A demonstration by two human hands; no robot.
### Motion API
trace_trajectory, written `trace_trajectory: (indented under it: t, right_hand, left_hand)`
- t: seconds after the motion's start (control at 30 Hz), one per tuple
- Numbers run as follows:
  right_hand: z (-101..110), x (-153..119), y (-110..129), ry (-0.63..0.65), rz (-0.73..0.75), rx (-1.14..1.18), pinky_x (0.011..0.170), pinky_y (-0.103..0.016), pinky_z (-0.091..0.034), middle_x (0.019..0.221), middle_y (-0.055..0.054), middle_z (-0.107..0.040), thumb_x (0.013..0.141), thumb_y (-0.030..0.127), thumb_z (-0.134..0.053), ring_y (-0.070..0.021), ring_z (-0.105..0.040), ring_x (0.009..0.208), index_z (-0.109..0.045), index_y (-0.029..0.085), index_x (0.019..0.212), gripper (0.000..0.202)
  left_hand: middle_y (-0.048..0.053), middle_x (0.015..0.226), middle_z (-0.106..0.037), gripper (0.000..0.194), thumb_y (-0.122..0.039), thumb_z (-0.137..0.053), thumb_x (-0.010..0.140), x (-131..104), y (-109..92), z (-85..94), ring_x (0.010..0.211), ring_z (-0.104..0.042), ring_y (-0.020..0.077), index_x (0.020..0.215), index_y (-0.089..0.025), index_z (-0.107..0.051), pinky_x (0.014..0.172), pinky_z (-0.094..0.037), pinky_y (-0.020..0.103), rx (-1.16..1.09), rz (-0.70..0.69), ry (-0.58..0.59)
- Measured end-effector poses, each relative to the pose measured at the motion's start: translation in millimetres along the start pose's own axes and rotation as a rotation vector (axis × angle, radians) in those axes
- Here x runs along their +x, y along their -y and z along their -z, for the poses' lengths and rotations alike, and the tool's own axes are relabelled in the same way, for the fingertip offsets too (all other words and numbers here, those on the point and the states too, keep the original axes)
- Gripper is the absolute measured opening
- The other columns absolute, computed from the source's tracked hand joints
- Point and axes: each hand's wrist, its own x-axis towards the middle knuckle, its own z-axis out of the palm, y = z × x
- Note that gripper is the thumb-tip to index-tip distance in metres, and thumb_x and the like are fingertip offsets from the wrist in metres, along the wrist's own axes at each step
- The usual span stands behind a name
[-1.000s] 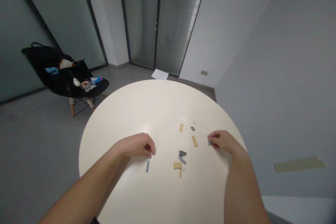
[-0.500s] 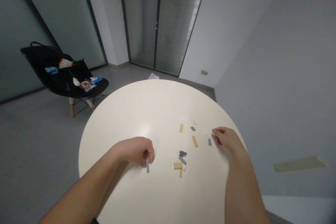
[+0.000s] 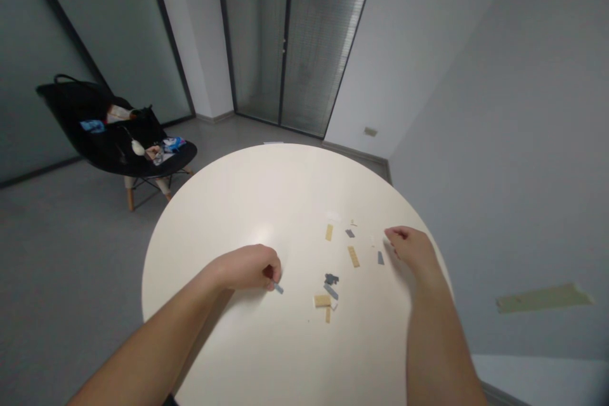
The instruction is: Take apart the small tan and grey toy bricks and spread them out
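My left hand is closed, with a small grey-blue strip pinched at its fingertips over the white round table. On the right side of the table, my right hand has its fingers drawn together; whatever they hold, if anything, is too small to make out. A grey piece lies just left of it. Between the hands are a tan strip, a shorter tan piece and a dark piece. Nearer to me lie dark grey bits, a grey strip and a tan block.
A black chair with a bag and colourful packets stands to the left, beyond the table. Glass doors are at the back. A strip of tape is on the wall at the right.
The grey-blue strip has turned from upright in the picture to slanted and shifted up and right with my left fingers. My right hand has moved slightly away from me.
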Motion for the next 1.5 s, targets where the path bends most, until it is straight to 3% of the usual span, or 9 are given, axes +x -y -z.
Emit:
trace_trajectory:
  t: [0.13, 0.53, 0.77, 1.13, 1.5]
  right_hand:
    - [-1, -5, 13, -0.088, 0.016, -0.05, 0.063, -0.03, -0.044, 0.08, -0.011, -0.072, 0.078, 0.041, -0.053, -0.0213, -0.063, 0.069, -0.072, 0.015, 0.086, 0.033]
    - [-13, -14, 41, 0.0, 0.193, -0.01, 0.064, -0.029, -0.042, 0.073, -0.006, -0.069, 0.08, 0.041, -0.052, -0.018, -0.059, 0.066, -0.072, 0.017, 0.085, 0.031]
    - [-22, -29, 69, 0.149, 0.305, 0.041, 0.061, -0.026, -0.041, 0.07, -0.004, -0.068, 0.079, 0.041, -0.053, -0.0159, -0.057, 0.063, -0.073, 0.017, 0.085, 0.031]
    - [-42, -72, 119, 0.579, 0.529, 0.209, 0.052, -0.022, -0.036, 0.059, 0.001, -0.06, 0.076, 0.034, -0.065, -0.0103, -0.049, 0.053, -0.074, 0.017, 0.088, 0.023]
    - [-47, -82, 130, 0.626, 0.558, 0.161, 0.052, -0.02, -0.035, 0.061, 0.001, -0.061, 0.078, 0.028, -0.064, -0.0092, -0.05, 0.054, -0.072, 0.018, 0.075, 0.013]
  left_hand:
    - [0.001, 0.071, -0.067, 0.012, -0.019, -0.061, 0.072, 4, -1, -1.3, 0.063, -0.057, 0.0139, 0.078, -0.018, -0.071, 0.056, -0.035, 0.021, -0.027, -0.003, -0.107]
    - [-0.001, 0.065, -0.061, 0.013, -0.026, -0.059, 0.076, 15, -9, -12.7, 0.06, -0.051, 0.0117, 0.078, -0.018, -0.07, 0.056, -0.035, 0.021, -0.147, 0.013, -0.321]
    - [-0.001, 0.062, -0.058, 0.015, -0.029, -0.061, 0.076, 21, -8, -19.1, 0.06, -0.048, 0.0117, 0.077, -0.016, -0.069, 0.056, -0.035, 0.021, -0.245, 0.002, -0.418]
    - [-0.002, 0.063, -0.06, 0.012, -0.026, -0.063, 0.076, 23, -12, -21.8, 0.057, -0.048, 0.0103, 0.077, -0.017, -0.07, 0.057, -0.036, 0.021, -0.271, -0.019, -0.43]
    - [-0.001, 0.066, -0.064, 0.011, -0.025, -0.063, 0.077, 24, -13, -23.3, 0.059, -0.05, 0.0102, 0.078, -0.017, -0.071, 0.058, -0.037, 0.021, -0.264, -0.036, -0.426]
